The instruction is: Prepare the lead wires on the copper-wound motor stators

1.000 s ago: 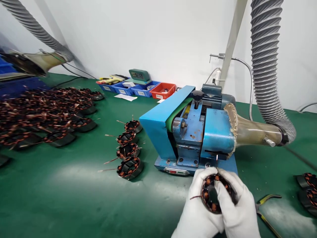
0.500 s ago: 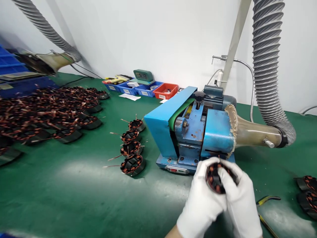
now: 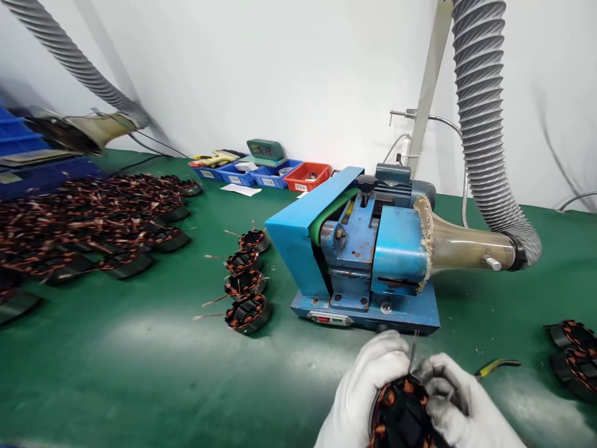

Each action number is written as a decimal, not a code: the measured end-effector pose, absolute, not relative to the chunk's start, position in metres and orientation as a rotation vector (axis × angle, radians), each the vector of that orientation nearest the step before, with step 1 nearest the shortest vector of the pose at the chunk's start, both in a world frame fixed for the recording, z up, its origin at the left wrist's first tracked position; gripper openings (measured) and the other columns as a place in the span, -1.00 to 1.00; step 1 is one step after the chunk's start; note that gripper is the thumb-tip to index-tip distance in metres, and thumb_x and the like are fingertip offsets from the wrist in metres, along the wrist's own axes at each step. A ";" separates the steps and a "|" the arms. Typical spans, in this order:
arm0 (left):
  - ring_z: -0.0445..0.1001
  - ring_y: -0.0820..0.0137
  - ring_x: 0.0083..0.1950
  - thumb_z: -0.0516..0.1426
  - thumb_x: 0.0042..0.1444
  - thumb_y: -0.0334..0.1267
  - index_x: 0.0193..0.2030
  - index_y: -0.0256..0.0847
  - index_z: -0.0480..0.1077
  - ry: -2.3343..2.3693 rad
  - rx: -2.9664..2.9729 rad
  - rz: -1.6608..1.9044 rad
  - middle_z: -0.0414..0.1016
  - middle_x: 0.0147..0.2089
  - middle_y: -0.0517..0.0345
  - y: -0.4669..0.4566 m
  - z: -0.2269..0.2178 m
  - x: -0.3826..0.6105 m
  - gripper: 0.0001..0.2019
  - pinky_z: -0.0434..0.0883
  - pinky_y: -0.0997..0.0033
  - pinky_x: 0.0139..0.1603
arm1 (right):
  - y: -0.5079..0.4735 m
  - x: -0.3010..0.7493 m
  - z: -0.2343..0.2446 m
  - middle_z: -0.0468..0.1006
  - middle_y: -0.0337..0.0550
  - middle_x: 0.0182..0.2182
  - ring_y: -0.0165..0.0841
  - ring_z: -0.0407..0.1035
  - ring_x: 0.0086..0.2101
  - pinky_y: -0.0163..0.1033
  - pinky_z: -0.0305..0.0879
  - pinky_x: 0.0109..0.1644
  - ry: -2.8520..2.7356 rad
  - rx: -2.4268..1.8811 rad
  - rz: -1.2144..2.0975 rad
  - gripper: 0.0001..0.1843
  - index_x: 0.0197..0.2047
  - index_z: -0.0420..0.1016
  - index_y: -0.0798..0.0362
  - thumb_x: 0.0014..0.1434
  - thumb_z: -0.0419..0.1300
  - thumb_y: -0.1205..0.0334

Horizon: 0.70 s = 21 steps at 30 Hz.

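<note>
A ring-shaped motor stator (image 3: 401, 414) with copper windings and a black centre is held low in front of me, its lower part cut off by the picture edge. My left hand (image 3: 361, 392), in a white glove, is closed round its left side. At its upper right rim is my right hand (image 3: 459, 398), also gloved, with fingers curled in and darkened at the tips. Thin wire leads (image 3: 413, 351) stick up from the stator between both hands. Just beyond stands a blue belt grinding machine (image 3: 345, 249), apart from the stator.
Several stators (image 3: 247, 311) stand in a column left of the machine, leads pointing left. A large pile of stators (image 3: 93, 218) covers the far left. Pliers (image 3: 499, 366) and more stators (image 3: 576, 367) lie right. Small bins (image 3: 308, 177) line the wall; a duct hose (image 3: 485, 124) hangs right.
Both hands have drawn the stator down and toward me, away from the machine. The stator now faces up more, and its wire leads show. My right fingers moved from its centre to its rim.
</note>
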<state>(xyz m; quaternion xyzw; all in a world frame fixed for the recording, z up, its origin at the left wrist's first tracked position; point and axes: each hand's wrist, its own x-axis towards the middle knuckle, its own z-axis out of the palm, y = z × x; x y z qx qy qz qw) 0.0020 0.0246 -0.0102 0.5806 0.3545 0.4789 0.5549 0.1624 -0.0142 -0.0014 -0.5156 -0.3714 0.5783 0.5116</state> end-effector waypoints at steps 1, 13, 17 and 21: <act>0.47 0.04 0.01 0.35 -0.24 -0.15 -0.24 -0.01 0.53 0.820 1.367 1.114 0.53 -0.12 0.05 0.022 -0.011 0.003 -0.67 0.37 0.14 0.11 | -0.012 0.169 0.000 0.40 -0.31 -0.67 -0.46 0.23 -0.66 -0.38 0.20 -0.59 -0.819 -1.158 1.447 -0.66 -0.46 0.53 0.01 -0.17 0.42 -0.07; 0.49 0.12 -0.06 0.35 -0.23 -0.14 -0.10 -0.07 0.43 0.797 1.226 1.071 0.48 -0.15 0.08 0.017 -0.030 0.010 -0.53 0.48 0.19 -0.04 | 0.004 0.149 0.016 0.66 -0.09 -0.46 -0.26 0.51 -0.41 -0.24 0.45 -0.26 -0.673 -1.168 1.186 -0.82 -0.48 0.66 0.00 -0.23 0.49 0.17; 0.49 0.19 -0.17 0.31 -0.16 -0.12 -0.21 -0.09 0.46 0.840 1.327 1.112 0.46 -0.25 0.08 0.014 -0.017 0.013 -0.67 0.47 0.20 -0.09 | 0.017 0.156 0.027 0.57 -0.20 -0.60 -0.47 0.38 -0.61 -0.46 0.32 -0.56 -0.479 -1.006 1.264 -0.77 -0.47 0.65 0.05 -0.24 0.50 0.16; 0.49 0.20 -0.18 0.39 -0.37 -0.16 -0.22 -0.07 0.46 0.918 1.302 1.195 0.45 -0.21 0.11 0.011 -0.011 0.016 -0.54 0.47 0.19 -0.11 | 0.021 0.169 0.026 0.60 -0.22 -0.46 -0.47 0.43 -0.48 -0.44 0.41 -0.39 -0.380 -0.936 1.024 -0.82 -0.35 0.64 -0.01 -0.08 0.43 0.16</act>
